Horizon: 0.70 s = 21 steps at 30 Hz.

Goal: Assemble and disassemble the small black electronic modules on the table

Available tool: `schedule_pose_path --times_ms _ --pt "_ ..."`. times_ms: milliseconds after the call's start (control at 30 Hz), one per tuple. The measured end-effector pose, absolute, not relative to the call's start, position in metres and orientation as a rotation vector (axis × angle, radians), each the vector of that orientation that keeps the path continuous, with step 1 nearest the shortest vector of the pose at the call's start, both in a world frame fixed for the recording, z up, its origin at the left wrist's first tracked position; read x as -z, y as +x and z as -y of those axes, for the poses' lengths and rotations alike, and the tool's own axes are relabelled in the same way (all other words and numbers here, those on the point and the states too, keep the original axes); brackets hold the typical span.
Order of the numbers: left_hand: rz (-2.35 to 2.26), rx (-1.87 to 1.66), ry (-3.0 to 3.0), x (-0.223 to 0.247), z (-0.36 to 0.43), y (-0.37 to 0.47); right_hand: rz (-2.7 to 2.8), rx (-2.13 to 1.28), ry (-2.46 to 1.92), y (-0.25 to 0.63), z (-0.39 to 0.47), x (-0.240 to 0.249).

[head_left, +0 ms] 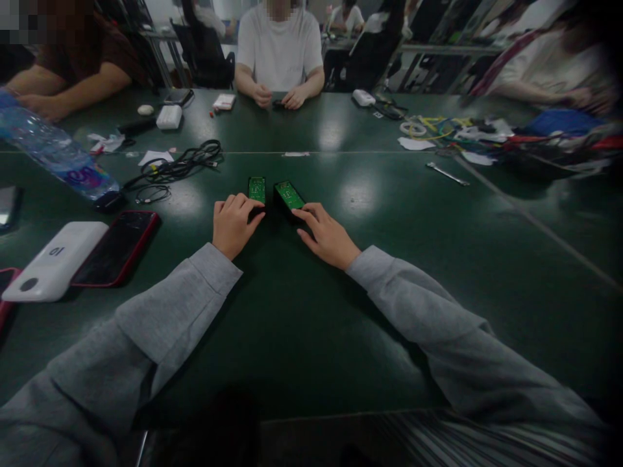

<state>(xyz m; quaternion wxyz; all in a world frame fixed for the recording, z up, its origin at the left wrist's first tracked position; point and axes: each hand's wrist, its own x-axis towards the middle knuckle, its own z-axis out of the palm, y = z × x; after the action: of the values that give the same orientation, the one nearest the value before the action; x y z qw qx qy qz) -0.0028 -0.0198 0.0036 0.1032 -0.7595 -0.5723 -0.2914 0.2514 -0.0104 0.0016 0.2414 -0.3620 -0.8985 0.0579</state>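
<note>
Two small green circuit boards sit in black housings on the dark green table, side by side with a narrow gap. My left hand (234,224) is closed around the near end of the left circuit board (257,188), thumb and fingers pinching its edge. On the right, my right hand (325,233) grips the near end of the right circuit board (290,194), which is tilted, with a finger over its corner. Both near ends are partly hidden by my fingers. Grey sleeves cover both forearms.
To the left are a white power bank (57,259), a red-edged phone (119,250), a water bottle (63,152) and black cables (187,162). A wrench (446,174) and a heap of coloured wires (452,130) lie at right. Across the table sits a person (280,48).
</note>
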Motion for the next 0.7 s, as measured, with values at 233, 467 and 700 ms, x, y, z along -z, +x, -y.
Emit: schedule_pose_path --times_ms 233,467,700 --pt "1.698 0.868 -2.216 -0.001 0.013 -0.011 2.418 -0.133 -1.052 0.254 0.008 -0.002" --pt "1.684 0.896 -2.261 0.001 0.013 -0.011 2.388 -0.124 -1.067 0.257 0.005 -0.005" --pt "1.685 0.885 -2.283 0.0 0.012 -0.012 2.21 -0.13 -1.139 0.266 -0.006 0.003"
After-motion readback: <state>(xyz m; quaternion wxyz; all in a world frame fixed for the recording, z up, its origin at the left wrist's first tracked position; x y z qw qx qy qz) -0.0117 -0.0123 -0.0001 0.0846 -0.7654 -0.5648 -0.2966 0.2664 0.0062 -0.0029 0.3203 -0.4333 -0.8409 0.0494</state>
